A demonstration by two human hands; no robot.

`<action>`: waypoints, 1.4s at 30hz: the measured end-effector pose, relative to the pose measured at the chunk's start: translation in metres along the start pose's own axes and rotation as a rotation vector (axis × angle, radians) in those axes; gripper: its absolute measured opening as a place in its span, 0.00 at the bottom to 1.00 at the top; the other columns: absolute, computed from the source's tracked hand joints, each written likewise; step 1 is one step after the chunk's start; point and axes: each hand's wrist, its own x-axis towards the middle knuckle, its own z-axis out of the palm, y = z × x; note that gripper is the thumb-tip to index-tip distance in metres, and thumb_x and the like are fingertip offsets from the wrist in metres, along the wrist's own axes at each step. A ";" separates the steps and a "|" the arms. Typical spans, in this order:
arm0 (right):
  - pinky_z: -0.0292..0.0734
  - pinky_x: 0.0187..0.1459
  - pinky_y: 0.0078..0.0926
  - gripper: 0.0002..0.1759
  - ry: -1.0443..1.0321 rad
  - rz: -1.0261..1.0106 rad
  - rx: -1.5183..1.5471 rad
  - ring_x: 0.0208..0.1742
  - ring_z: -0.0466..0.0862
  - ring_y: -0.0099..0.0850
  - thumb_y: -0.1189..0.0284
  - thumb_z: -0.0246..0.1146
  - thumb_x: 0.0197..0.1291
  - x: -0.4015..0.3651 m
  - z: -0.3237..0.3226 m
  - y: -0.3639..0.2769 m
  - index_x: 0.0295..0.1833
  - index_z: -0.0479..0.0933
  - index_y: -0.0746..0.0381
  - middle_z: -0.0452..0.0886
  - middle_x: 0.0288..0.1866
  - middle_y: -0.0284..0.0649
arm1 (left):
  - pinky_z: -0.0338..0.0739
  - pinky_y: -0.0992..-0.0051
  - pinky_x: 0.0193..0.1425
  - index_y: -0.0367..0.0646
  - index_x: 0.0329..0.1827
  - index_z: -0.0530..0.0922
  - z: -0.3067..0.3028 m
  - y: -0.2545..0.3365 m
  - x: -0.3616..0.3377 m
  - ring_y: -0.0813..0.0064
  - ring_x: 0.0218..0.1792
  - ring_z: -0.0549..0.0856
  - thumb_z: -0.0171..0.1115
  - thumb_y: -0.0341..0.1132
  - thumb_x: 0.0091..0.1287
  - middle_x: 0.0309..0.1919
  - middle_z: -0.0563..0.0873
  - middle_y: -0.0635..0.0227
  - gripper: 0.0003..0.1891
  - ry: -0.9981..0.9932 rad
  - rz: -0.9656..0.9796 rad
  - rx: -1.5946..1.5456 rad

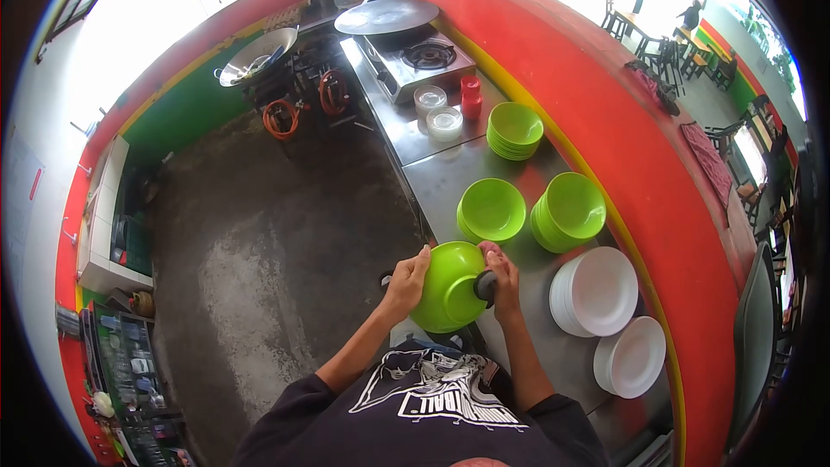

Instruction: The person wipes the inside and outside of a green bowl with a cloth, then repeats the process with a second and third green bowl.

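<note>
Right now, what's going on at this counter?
A person holds a green bowl tipped on its side at the edge of the steel counter. The left hand grips one side. The right hand holds a small dark object against the other; I can't tell what it is. Three piles of stacked green bowls and two piles of white plates sit on the counter.

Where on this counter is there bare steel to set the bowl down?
Best patch: bare steel between the clear tubs and the nearer green stack. A narrow strip lies between the right hand and the white plates. The green stacks and plates crowd the wall side beyond the held bowl.
</note>
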 end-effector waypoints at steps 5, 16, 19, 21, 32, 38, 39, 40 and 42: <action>0.75 0.46 0.17 0.22 0.063 0.062 0.047 0.41 0.80 0.20 0.56 0.65 0.72 0.001 -0.002 -0.007 0.51 0.83 0.66 0.83 0.44 0.32 | 0.72 0.83 0.33 0.34 0.52 0.85 -0.004 0.008 0.003 0.90 0.29 0.77 0.50 0.52 0.83 0.30 0.83 0.79 0.27 -0.185 -0.127 0.040; 0.73 0.58 0.22 0.25 0.125 -0.307 0.073 0.57 0.78 0.24 0.65 0.61 0.74 -0.006 0.031 0.003 0.69 0.71 0.69 0.79 0.59 0.41 | 0.82 0.77 0.35 0.32 0.51 0.84 0.003 0.039 0.025 0.79 0.31 0.87 0.50 0.51 0.83 0.35 0.89 0.67 0.26 0.104 -0.088 -0.287; 0.65 0.70 0.31 0.35 0.177 -0.458 -0.087 0.70 0.71 0.33 0.67 0.63 0.72 -0.012 0.059 0.024 0.77 0.60 0.72 0.71 0.71 0.51 | 0.86 0.72 0.42 0.34 0.54 0.80 -0.001 0.032 0.043 0.72 0.37 0.89 0.45 0.49 0.84 0.42 0.88 0.60 0.24 0.282 -0.031 -0.459; 0.53 0.79 0.42 0.42 0.131 -0.518 -0.233 0.82 0.59 0.45 0.67 0.66 0.69 -0.015 0.074 0.025 0.79 0.54 0.74 0.59 0.79 0.60 | 0.86 0.70 0.46 0.34 0.56 0.78 -0.004 0.029 0.050 0.70 0.41 0.89 0.43 0.49 0.84 0.46 0.87 0.58 0.24 0.371 0.013 -0.494; 0.64 0.73 0.55 0.28 0.118 -0.840 -0.785 0.73 0.71 0.62 0.62 0.69 0.63 0.043 0.092 -0.026 0.61 0.78 0.71 0.78 0.65 0.57 | 0.77 0.79 0.41 0.37 0.49 0.82 0.007 0.009 0.080 0.85 0.36 0.80 0.44 0.45 0.86 0.36 0.85 0.74 0.22 0.158 0.231 -0.088; 0.78 0.56 0.39 0.23 -0.060 -0.355 -0.477 0.50 0.86 0.49 0.60 0.66 0.67 0.084 0.079 -0.052 0.52 0.81 0.72 0.86 0.46 0.54 | 0.63 0.78 0.28 0.34 0.40 0.81 -0.002 0.020 0.067 0.89 0.27 0.69 0.49 0.47 0.84 0.22 0.73 0.81 0.24 0.043 0.322 0.301; 0.79 0.49 0.32 0.21 -0.065 -0.264 -0.453 0.42 0.85 0.35 0.60 0.65 0.68 0.098 0.068 -0.039 0.50 0.82 0.70 0.87 0.40 0.45 | 0.61 0.77 0.27 0.33 0.37 0.80 -0.004 0.021 0.069 0.89 0.26 0.67 0.50 0.48 0.84 0.21 0.71 0.80 0.25 0.040 0.349 0.326; 0.79 0.48 0.31 0.20 -0.063 -0.216 -0.282 0.42 0.85 0.33 0.60 0.65 0.68 0.104 0.062 -0.033 0.49 0.82 0.69 0.86 0.40 0.42 | 0.59 0.75 0.25 0.33 0.35 0.79 -0.004 0.022 0.070 0.89 0.25 0.65 0.51 0.48 0.83 0.19 0.69 0.80 0.25 0.035 0.376 0.348; 0.79 0.48 0.28 0.19 -0.057 -0.115 0.059 0.42 0.84 0.27 0.60 0.64 0.69 0.107 0.054 -0.023 0.49 0.83 0.67 0.86 0.40 0.38 | 0.58 0.76 0.24 0.32 0.33 0.78 -0.003 0.031 0.062 0.90 0.24 0.65 0.51 0.48 0.83 0.18 0.67 0.80 0.26 0.060 0.391 0.308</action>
